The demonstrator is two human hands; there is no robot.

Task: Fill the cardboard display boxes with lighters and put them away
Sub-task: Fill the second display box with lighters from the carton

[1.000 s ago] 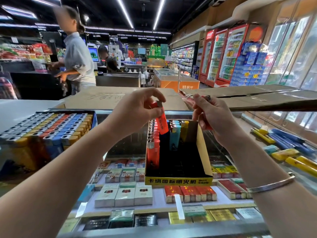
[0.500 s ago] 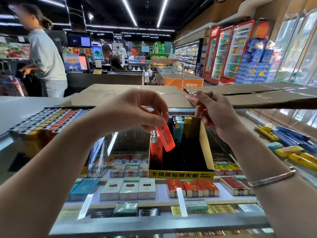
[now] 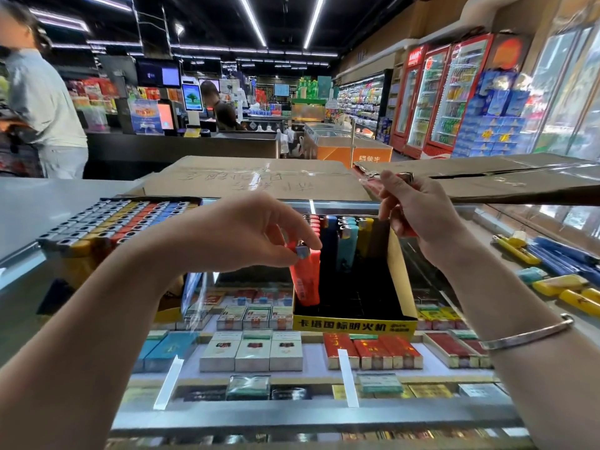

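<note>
Display box (image 3: 355, 326), yellow cardboard with black interior, frame centre, standing on glass counter (image 3: 324, 414); partly filled, lighters ranked along its far and left sides. Left hand (image 3: 256, 235), centre: fingertips pinching the metal top of an orange lighter (image 3: 306, 280), upright at the box's near-left corner. Right hand (image 3: 418, 216), centre right, above the box: fingers curled round red lighters (image 3: 373, 181), partly hidden. Full lighter tray (image 3: 110, 219), left of frame. Loose yellow and blue lighters (image 3: 552, 271), right edge. Cigarette packs (image 3: 253, 350) under the glass, lower centre.
</note>
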